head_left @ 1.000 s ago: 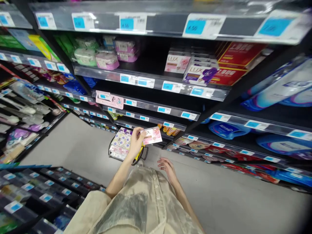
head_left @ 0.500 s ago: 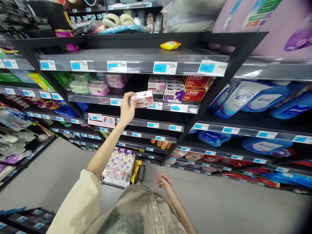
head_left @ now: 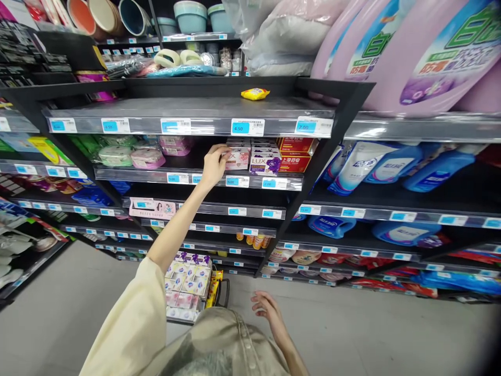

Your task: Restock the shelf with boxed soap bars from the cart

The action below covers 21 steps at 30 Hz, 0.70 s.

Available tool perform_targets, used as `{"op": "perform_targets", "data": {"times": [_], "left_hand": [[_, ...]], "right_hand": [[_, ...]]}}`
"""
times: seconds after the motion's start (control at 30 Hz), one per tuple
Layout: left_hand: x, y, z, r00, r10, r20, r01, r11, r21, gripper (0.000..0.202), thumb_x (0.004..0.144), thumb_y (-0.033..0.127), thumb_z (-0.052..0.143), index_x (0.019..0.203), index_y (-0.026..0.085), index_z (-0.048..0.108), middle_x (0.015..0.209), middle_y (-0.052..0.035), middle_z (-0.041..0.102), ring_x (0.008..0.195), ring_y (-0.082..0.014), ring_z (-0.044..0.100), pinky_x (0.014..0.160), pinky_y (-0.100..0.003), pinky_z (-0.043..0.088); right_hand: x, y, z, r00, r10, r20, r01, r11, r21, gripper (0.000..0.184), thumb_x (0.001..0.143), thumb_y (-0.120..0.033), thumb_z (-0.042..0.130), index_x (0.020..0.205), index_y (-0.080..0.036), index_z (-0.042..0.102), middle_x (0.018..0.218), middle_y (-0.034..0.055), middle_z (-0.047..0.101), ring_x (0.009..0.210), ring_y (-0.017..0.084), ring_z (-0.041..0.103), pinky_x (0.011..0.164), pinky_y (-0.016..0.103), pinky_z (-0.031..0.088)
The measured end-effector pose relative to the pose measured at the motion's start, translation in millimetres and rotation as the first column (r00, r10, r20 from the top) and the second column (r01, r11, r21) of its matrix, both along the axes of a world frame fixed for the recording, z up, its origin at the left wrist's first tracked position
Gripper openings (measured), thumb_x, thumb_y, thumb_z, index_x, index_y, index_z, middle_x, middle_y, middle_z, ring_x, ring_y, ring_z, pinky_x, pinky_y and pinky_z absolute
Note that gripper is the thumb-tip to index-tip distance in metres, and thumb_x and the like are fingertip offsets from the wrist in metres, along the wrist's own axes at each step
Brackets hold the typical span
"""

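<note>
My left hand (head_left: 214, 163) reaches onto the second shelf, its fingers pinched on the left end of a pink-and-white soap box (head_left: 238, 159). That box lies at the shelf front, in line with similar boxes behind it. Touching or close on its right is a stack of purple-and-white soap boxes (head_left: 265, 163), then red-and-gold soap boxes (head_left: 294, 163). My right hand (head_left: 267, 312) hangs low over the floor, its fingers loosely apart and holding nothing.
A carrier packed with soap boxes (head_left: 187, 286) stands on the floor before me, its black handle (head_left: 224, 292) at the right. A small yellow packet (head_left: 255, 94) lies on the top shelf. Blue detergent bottles (head_left: 395, 162) and large pink jugs (head_left: 442, 62) fill the right shelves.
My left hand has carried the soap box from in front of the shelf onto it, beside the purple boxes. The view has shifted slightly; my right hand stays low.
</note>
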<state>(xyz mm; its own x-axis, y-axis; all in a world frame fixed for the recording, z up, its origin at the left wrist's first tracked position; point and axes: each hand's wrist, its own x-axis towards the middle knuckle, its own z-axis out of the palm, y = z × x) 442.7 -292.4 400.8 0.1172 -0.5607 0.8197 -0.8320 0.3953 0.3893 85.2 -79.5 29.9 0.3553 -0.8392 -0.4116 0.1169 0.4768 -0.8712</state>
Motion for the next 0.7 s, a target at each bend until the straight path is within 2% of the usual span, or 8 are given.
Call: {"op": "perform_targets", "data": {"times": [0.13,0.33,0.57,0.7], "left_hand": [[-2.9,-5.9,-0.2,1.0,-0.01,0.027,0.009,0.998,0.06,0.028,0.097,0.016,0.064,0.119,0.019,0.082,0.141,-0.0118,0.072,0.133,-0.0289,0.068,0.123,-0.048,0.05],[-5.3,-15.9,-0.4,0.995,-0.049,0.082,0.041,0.995,0.088,0.034,0.096,0.012,0.064,0.123,0.021,0.083,0.137,-0.0099,0.076,0.141,-0.031,0.062,0.126,-0.056,0.044],[-5.6,-17.1,-0.8,0.993,-0.057,0.104,0.046,0.994,0.103,0.037,0.098,0.011,0.063,0.128,0.02,0.081,0.138,-0.0093,0.076,0.141,-0.0312,0.061,0.127,-0.056,0.045],[-3.1,-19.3,-1.8,0.992,-0.052,0.119,0.039,0.994,0.106,0.035,0.099,0.011,0.063,0.129,0.019,0.08,0.139,-0.0092,0.075,0.141,-0.0309,0.061,0.127,-0.055,0.045]], "right_hand": [[0.8,0.0,-2.6,1.0,-0.013,0.002,0.013,1.0,0.019,0.046,0.063,-0.076,0.088,0.084,-0.035,0.084,0.086,0.0083,0.084,0.07,0.032,0.075,0.063,0.046,0.056],[1.4,0.6,-3.4,1.0,-0.03,0.009,0.029,0.999,0.042,0.055,0.066,-0.073,0.089,0.092,-0.026,0.082,0.089,0.01,0.083,0.07,0.027,0.074,0.063,0.039,0.056],[1.5,-3.0,-10.3,1.0,-0.015,-0.001,0.015,0.999,0.035,0.04,0.067,-0.072,0.088,0.085,-0.037,0.084,0.088,0.0067,0.085,0.071,0.032,0.075,0.064,0.046,0.056],[4.0,-3.6,-3.4,1.0,0.007,-0.009,-0.007,1.0,0.03,0.042,0.068,-0.073,0.088,0.087,-0.036,0.084,0.09,0.0073,0.085,0.073,0.031,0.074,0.067,0.046,0.055]]}}
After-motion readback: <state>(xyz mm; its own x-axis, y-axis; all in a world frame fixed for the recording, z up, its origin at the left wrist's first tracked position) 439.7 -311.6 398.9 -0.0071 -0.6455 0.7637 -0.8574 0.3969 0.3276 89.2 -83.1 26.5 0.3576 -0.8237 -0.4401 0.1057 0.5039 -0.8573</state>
